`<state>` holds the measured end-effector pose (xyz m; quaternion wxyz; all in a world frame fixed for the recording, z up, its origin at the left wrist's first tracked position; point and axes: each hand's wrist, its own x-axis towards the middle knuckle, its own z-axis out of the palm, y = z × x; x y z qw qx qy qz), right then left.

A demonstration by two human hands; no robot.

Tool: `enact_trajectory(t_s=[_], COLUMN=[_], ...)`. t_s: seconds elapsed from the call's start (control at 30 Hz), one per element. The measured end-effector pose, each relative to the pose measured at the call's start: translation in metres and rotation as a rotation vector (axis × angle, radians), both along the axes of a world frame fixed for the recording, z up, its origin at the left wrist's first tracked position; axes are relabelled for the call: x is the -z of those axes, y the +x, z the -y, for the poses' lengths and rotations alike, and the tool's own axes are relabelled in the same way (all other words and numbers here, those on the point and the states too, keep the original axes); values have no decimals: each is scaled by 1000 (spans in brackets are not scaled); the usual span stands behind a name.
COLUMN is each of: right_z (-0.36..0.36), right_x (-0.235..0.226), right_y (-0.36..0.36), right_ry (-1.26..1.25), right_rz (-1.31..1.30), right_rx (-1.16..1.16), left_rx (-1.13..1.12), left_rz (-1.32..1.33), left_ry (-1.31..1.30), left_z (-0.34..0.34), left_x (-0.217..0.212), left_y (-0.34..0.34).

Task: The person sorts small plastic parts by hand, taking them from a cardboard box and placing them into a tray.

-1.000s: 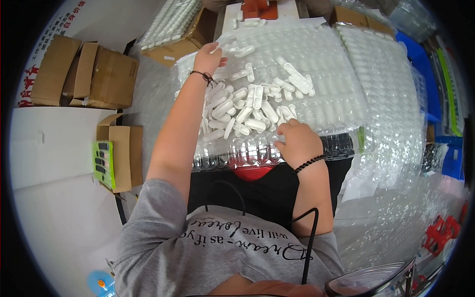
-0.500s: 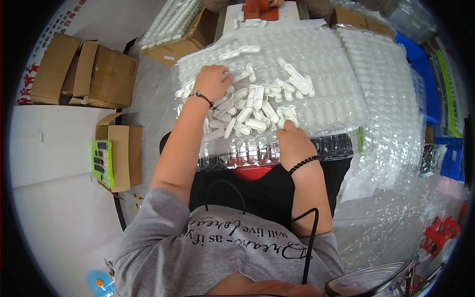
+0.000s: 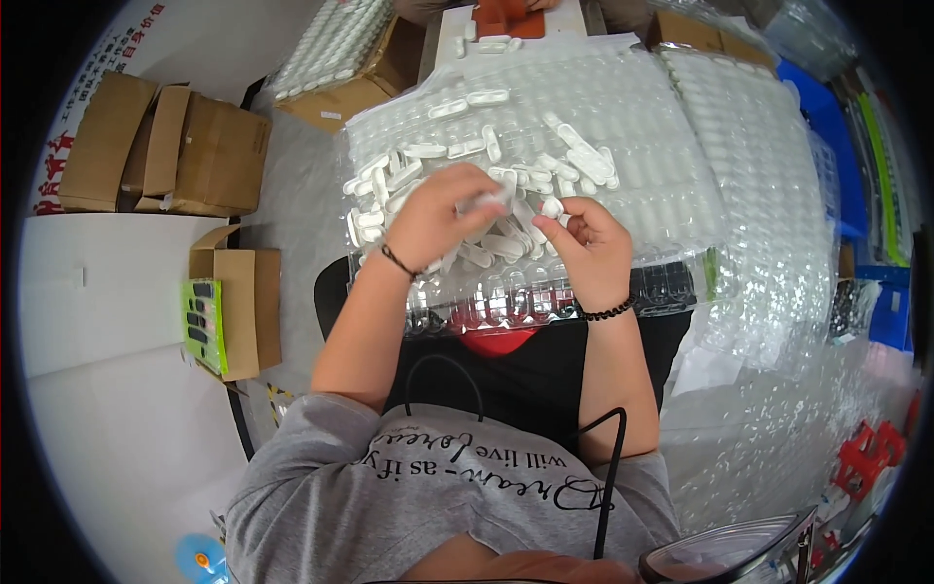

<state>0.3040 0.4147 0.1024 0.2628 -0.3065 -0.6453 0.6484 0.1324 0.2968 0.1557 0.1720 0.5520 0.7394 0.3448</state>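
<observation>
A loose heap of small white oblong plastic pieces [image 3: 587, 159] lies on clear plastic blister trays [image 3: 652, 185] in front of me. My right hand [image 3: 598, 255] pinches one white piece [image 3: 552, 207] between thumb and fingertips, at the heap's right side. Over the middle of the heap is my left hand [image 3: 440, 216], smeared by motion, with its fingers curled round another white piece [image 3: 484, 203]. The pieces under my left hand are partly hidden.
Stacked trays of white pieces [image 3: 749, 175] stand to the right. Cardboard boxes [image 3: 209, 146] sit at the left, a smaller one [image 3: 255, 311] nearer. Across the table, an orange-brown object [image 3: 511, 21] lies near another person's hand. A red stool [image 3: 866, 457] is at the lower right.
My left hand has moved right and nearer from the far left of the heap, and now holds a white piece. My right hand has lifted a white piece from the heap's near right edge.
</observation>
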Motion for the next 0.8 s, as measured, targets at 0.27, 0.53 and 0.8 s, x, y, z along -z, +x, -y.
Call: enact_trajectory(t_s=[0.27, 0.53, 0.8], right_z=[1, -7, 4], right_x=[-2, 4, 6], right_y=[-8, -5, -16], right_ry=[-260, -293, -135], right_rz=[-395, -406, -551], right_rx=[-177, -350, -196], left_rx=[57, -68, -140], left_rz=[383, 837, 1007], left_ry=[-1, 272, 148], left_z=[10, 8, 6], left_x=[17, 18, 14], left_y=[38, 44, 44])
